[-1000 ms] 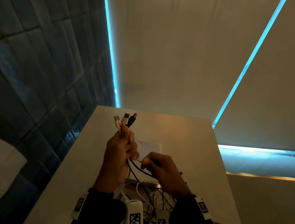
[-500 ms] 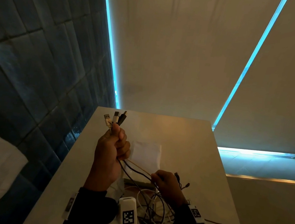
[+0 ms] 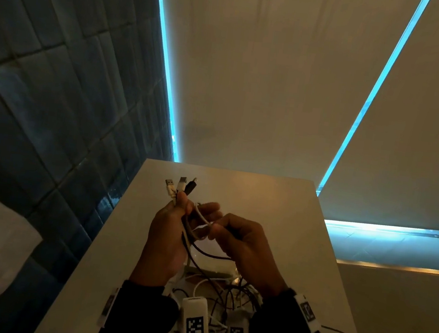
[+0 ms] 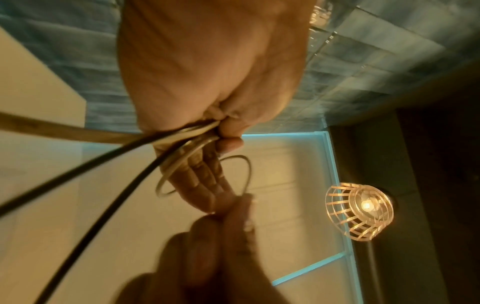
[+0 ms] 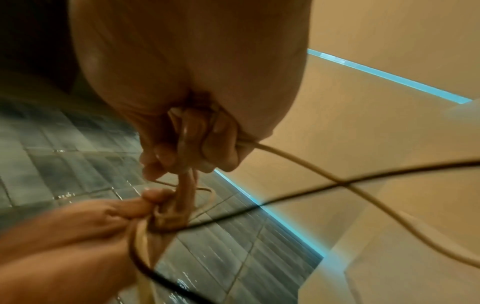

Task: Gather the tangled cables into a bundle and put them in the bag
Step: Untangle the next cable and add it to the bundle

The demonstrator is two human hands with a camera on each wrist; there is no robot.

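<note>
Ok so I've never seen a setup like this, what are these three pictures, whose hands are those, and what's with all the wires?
No machine here: a person wears three cameras, one on the head and one on each wrist. The head view looks down at both hands above a pale table. The left hand grips a bunch of cables, their three plugs sticking up past the thumb. The right hand pinches a white cable loop beside it. More tangled cables lie on the table beneath. The wrist views show the same grips close up, looking along each palm. I cannot clearly make out the bag.
</note>
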